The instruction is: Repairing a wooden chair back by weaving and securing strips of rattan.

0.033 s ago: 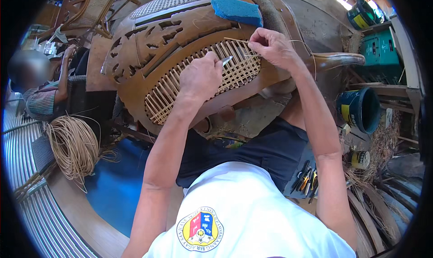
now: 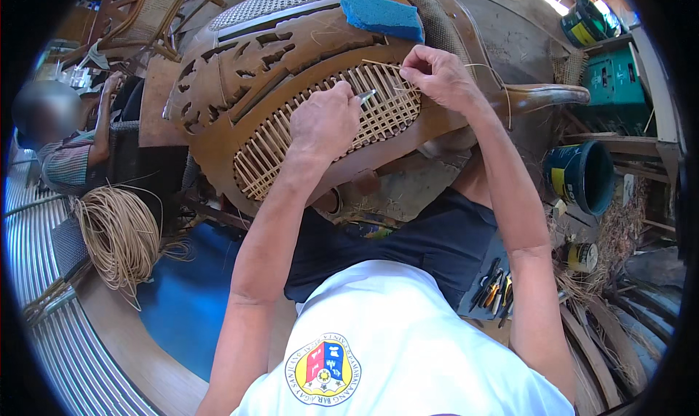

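A carved brown wooden chair frame [image 2: 211, 143] lies in front of me, its oval opening strung with a part-woven cane panel [image 2: 382, 117]. The weave is denser at the right; toward the left mostly single-direction strands show. My left hand [image 2: 325, 121] is closed over the panel's middle around a small pointed metal tool [image 2: 366, 96]; its handle is hidden in the fist. At the panel's upper right edge, my right hand [image 2: 442, 77] pinches a thin cane strand [image 2: 480, 66], which loops out past the wrist and hangs beside the frame.
Blue foam [image 2: 382, 14] rests on the frame's far edge. A coil of cane [image 2: 120, 230] lies at left, near another person [image 2: 69, 150]. At right are a dark bucket [image 2: 580, 177], a green crate [image 2: 619, 92] and a curved wooden arm [image 2: 546, 96]. Hand tools [image 2: 495, 288] lie beside my right thigh.
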A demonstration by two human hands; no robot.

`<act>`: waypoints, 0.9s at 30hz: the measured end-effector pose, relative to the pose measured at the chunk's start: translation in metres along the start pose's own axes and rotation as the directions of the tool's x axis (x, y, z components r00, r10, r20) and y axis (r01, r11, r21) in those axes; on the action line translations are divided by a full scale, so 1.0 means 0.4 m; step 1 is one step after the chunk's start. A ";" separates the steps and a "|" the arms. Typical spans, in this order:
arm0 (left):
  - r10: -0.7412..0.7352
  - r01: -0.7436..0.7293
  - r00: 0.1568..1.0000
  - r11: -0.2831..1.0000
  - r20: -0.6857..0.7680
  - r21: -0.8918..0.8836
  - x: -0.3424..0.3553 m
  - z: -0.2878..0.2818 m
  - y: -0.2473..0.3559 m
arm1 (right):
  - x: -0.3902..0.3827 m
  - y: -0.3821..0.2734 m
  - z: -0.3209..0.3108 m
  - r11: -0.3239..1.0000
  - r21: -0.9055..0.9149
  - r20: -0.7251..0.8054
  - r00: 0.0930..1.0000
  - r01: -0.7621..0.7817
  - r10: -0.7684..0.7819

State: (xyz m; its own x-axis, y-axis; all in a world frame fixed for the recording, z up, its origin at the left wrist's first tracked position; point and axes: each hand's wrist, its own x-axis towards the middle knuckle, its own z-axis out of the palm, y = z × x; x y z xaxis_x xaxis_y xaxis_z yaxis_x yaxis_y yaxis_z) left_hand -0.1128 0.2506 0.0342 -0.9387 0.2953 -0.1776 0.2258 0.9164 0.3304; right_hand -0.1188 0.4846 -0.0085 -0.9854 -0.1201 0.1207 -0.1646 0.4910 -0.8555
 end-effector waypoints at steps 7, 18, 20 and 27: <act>0.052 -0.066 0.996 0.971 0.067 0.228 0.037 -0.045 0.043 | 0.040 -0.009 0.037 0.998 -0.051 0.002 0.999 0.039 -0.039; 0.018 -0.074 0.990 0.910 -0.140 -0.408 0.011 0.076 -0.067 | 0.072 -0.030 0.067 0.960 -0.238 -0.013 0.989 -0.148 0.149; 0.029 -0.099 0.985 0.904 -0.171 -0.415 0.013 0.087 -0.077 | 0.076 -0.034 0.071 0.957 -0.242 -0.020 0.987 -0.160 0.160; -0.024 -0.011 0.996 0.915 -0.081 -0.404 0.007 0.062 -0.061 | 0.083 -0.018 0.063 0.960 -0.230 0.019 0.985 -0.163 0.172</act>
State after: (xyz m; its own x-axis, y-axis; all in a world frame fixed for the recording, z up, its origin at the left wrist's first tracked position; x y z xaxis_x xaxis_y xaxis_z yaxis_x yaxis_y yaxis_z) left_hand -0.1146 0.2360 0.0026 -0.9618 0.2506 -0.1099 0.1117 0.7262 0.6783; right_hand -0.1494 0.4553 -0.0109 -0.9980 -0.0502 -0.0379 -0.0071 0.6888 -0.7250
